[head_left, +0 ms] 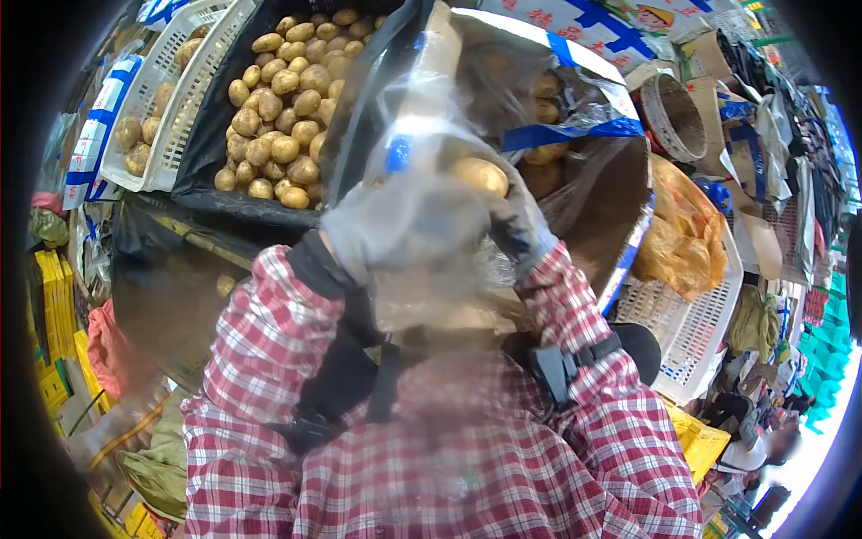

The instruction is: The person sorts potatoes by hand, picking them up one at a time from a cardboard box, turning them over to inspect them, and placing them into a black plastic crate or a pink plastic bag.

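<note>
My left hand (386, 225), in a grey work glove, is in the middle of the view; a smear on the lens blurs its fingers, so I cannot make out whether it holds anything. Close beside it, my right hand (521, 220), in a darker grey glove, has its fingers around a yellow potato (480, 177). Both hands are at the near side of a cardboard box (611, 193) lined with clear plastic, with several potatoes (545, 112) inside. To the left, a crate lined with black plastic (199, 180) holds many loose potatoes (285, 117).
White plastic baskets (184, 117) with potatoes stand at the far left. On the right, an orange plastic bag (682, 229) lies over a white crate (678, 332), below a round tub (672, 117). Yellow crates (56, 301) are stacked left. Another person (759, 445) is at the lower right.
</note>
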### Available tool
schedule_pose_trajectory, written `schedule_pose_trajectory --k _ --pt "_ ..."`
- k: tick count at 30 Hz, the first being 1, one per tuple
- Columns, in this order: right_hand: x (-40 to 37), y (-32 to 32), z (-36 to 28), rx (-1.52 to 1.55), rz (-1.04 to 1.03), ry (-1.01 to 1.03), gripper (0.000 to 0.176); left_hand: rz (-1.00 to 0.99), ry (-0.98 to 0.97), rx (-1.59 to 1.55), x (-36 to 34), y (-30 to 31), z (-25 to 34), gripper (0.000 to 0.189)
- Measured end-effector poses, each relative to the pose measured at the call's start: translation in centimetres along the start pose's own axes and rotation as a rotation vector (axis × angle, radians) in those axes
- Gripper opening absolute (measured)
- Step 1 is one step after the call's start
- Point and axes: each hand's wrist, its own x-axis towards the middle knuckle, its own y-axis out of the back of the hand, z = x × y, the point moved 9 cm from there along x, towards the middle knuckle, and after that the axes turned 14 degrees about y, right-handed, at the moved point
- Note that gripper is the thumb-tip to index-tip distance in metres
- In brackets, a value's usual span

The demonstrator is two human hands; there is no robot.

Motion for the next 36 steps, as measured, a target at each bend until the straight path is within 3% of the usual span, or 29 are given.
schedule_pose_trajectory --k 2,5,6,8,9,11,13,15,16,17,19,21,23,24,25,26,29,32,35,36 --pt "-2.6 -0.4 -4.7 0.005 0.010 0.073 0.069 0.084 -0.161 -0.325 -0.2 1.5 1.8 0.038" --pt "-5.8 -1.1 -10.2 -0.247 -0.083 0.117 0.072 0.158 -0.424 -0.273 -2.0 -0.2 5.2 0.034" --pt "-6.6 -1.9 -11.5 -0.260 -0.097 0.151 0.069 0.346 -0.425 -0.034 -2.5 -2.2 5.8 0.032" --pt "-7.5 -1.0 -12.3 -0.434 -0.159 0.225 0.066 0.625 -1.093 0.742 -6.5 -9.7 9.1 0.033" --pt "-7.9 -0.5 -12.1 -0.405 -0.153 0.206 0.066 0.465 -1.289 0.984 -8.3 -14.2 8.6 0.035" --pt "-8.7 0.5 -11.8 -0.348 -0.140 0.167 0.066 0.524 -1.136 1.301 -5.3 -15.0 5.6 0.039" --pt "-9.0 0.6 -11.1 -0.376 -0.128 0.114 0.069 0.582 -0.731 1.634 0.3 -11.1 5.3 0.037" --pt "-9.3 -1.0 -13.4 -0.122 -0.171 0.193 0.075 0.535 -0.431 1.342 2.9 -6.4 4.5 0.038" --pt "-9.4 -0.9 -13.7 -0.012 -0.181 0.212 0.076 0.458 -0.347 0.900 4.0 -3.5 3.1 0.039" --pt "-9.5 -0.8 -13.9 0.101 -0.189 0.227 0.078 0.252 -0.232 0.594 3.5 -4.7 2.4 0.040" --pt "-9.2 -0.3 -14.1 -0.014 -0.198 0.232 0.078 -0.023 0.053 -0.112 2.0 -7.1 1.0 0.042" --pt "-9.1 0.0 -14.0 -0.120 -0.200 0.225 0.078 -0.174 0.135 0.087 0.7 -10.0 0.3 0.046" --pt "-8.7 0.1 -14.3 -0.233 -0.166 0.242 0.076 -0.094 -0.171 0.151 0.3 -10.1 2.3 0.059" --pt "-8.6 0.1 -14.5 -0.291 -0.151 0.251 0.076 -0.121 -0.224 0.178 -0.1 -10.3 2.9 0.063" --pt "-8.5 -0.1 -14.6 -0.267 -0.137 0.240 0.076 -0.043 -0.525 0.636 -1.1 -11.0 4.8 0.073" --pt "-8.6 -0.4 -14.7 -0.242 -0.122 0.230 0.076 0.158 -0.863 1.026 -2.5 -11.6 6.3 0.083" --pt "-8.5 0.6 -14.3 -0.197 -0.076 0.251 0.078 0.099 -0.758 0.779 -1.4 -10.7 5.7 0.083" --pt "-8.6 0.6 -14.3 -0.202 -0.050 0.287 0.078 0.034 -0.389 0.530 -0.2 -10.2 3.9 0.079" --pt "-8.8 0.4 -13.4 -0.202 -0.064 0.291 0.079 0.170 -0.331 0.607 0.6 -9.2 3.4 0.071" --pt "-8.7 0.3 -13.3 -0.176 -0.093 0.303 0.080 0.143 -0.365 0.460 1.2 -8.3 2.9 0.069"
